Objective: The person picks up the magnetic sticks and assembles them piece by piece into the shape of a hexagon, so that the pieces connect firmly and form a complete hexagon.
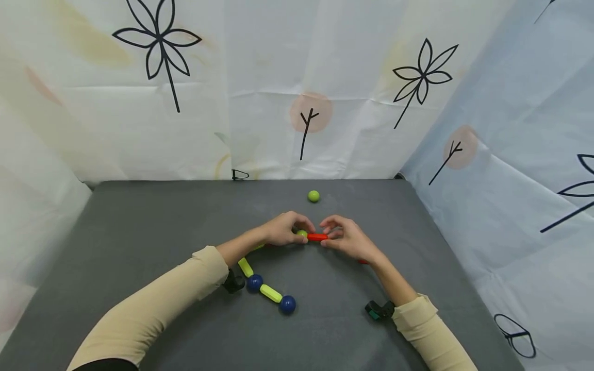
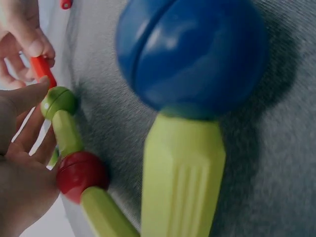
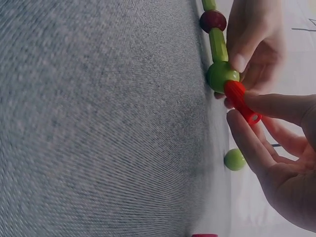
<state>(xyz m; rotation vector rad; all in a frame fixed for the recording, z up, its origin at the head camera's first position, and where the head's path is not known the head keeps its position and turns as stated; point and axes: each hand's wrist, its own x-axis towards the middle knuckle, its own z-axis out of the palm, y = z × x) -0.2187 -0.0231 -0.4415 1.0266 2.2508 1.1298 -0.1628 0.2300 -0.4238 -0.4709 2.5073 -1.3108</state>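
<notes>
My left hand [image 1: 284, 230] pinches a green ball [image 3: 221, 77] between thumb and fingers. A red rod [image 1: 317, 237] joins that ball at one end, and my right hand [image 1: 351, 240] grips the rod near its other end, where a round tip shows in the right wrist view. From the green ball runs a chain of yellow-green rods [image 1: 271, 293] and balls: a dark red ball [image 2: 83, 174], then a blue ball [image 1: 254, 283] and another blue ball [image 1: 287, 304] at the near end. The left forearm covers part of this chain in the head view.
A loose green ball [image 1: 313, 196] lies near the back edge of the grey table [image 1: 153, 226]. Another red piece [image 1: 363, 262] is mostly hidden under the right wrist. Patterned white cloth [image 1: 269, 129] hangs behind and at both sides.
</notes>
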